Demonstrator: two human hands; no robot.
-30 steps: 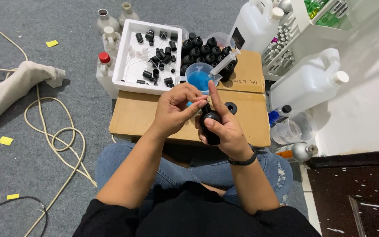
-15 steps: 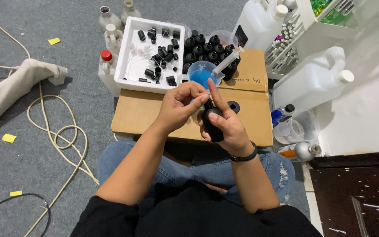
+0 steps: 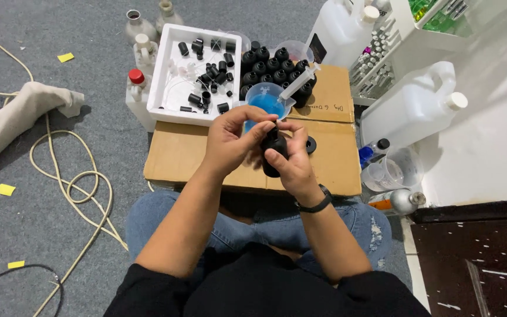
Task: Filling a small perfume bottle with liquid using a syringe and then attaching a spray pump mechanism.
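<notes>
My right hand [image 3: 291, 164] grips a small black bottle [image 3: 273, 154] upright above a cardboard box [image 3: 174, 152]. My left hand [image 3: 233, 138] pinches the bottle's top with fingertips; whatever sits between them is hidden. Just behind the hands stands a clear measuring cup of blue liquid [image 3: 265, 101] with a syringe [image 3: 299, 82] resting in it. A black cap [image 3: 310, 144] lies on the cardboard to the right of the bottle.
A white tray [image 3: 168, 73] of several black caps and a cluster of black bottles [image 3: 271, 67] sit behind the box. Large white jugs [image 3: 409, 105] and a white rack stand at right. Small bottles [image 3: 137, 79], a cable and cloth lie left on the grey carpet.
Both hands and the bottle have kept almost the same place; the left fingers have shifted slightly on the bottle's top.
</notes>
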